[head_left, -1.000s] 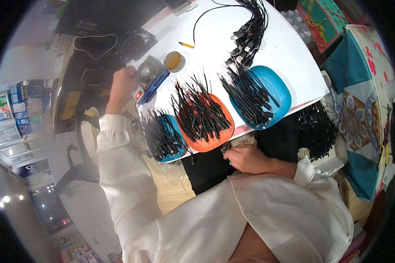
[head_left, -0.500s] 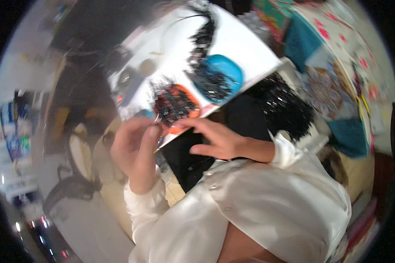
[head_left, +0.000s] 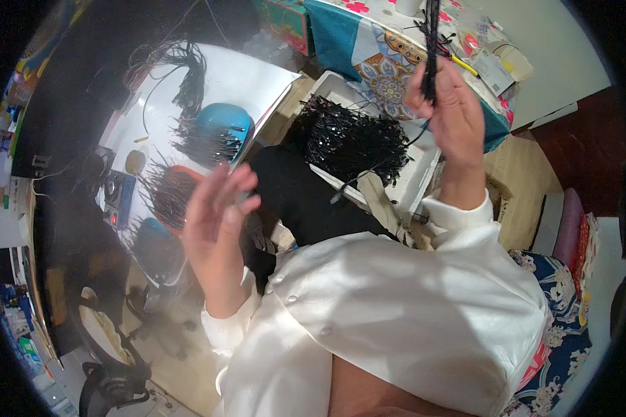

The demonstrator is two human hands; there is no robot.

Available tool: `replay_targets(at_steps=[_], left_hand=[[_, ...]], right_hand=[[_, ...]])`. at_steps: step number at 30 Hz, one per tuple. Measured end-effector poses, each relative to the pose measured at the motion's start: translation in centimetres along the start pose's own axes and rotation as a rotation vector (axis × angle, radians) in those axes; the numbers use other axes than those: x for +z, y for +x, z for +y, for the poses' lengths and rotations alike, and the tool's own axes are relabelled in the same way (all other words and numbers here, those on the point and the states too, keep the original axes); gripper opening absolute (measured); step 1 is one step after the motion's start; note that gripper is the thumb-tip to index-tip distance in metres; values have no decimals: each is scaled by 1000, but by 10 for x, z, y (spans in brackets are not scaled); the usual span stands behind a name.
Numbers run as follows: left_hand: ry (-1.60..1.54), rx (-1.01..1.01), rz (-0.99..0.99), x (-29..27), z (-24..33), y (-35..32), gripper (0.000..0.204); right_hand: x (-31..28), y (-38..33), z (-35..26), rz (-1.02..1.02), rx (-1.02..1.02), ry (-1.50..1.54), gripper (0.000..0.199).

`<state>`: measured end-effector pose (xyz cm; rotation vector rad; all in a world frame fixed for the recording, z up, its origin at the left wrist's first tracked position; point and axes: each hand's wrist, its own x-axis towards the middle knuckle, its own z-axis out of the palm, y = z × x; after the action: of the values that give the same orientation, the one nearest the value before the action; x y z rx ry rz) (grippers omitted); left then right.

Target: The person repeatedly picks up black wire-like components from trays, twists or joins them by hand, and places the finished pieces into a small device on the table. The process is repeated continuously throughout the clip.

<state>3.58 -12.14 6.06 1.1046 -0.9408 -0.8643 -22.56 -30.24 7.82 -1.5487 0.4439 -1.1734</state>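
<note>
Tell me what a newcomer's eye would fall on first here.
Probably the bare right hand, raised at upper right, gripping a bundle of thin black cables. Next, the dense heap of black cables in a rectangular white box above centre. Then the rounded blue tray on the white table, upper left.

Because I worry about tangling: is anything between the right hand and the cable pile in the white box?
Yes, in this view: a loose black cable slants down from near the right hand, and the white box's rim lies between it and the cable pile. Whether cable and rim touch is unclear.
</note>
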Motion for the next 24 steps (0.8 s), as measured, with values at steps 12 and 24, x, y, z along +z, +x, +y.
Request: replay_targets(at_steps=[12, 24], left_hand=[[134, -578, 319, -83, -70, -72, 25], [144, -687, 319, -92, -88, -51, 25]], right_hand=[[-57, -21, 348, -210, 570, -1173, 27], [-11, -39, 396, 17, 326, -1110, 19]])
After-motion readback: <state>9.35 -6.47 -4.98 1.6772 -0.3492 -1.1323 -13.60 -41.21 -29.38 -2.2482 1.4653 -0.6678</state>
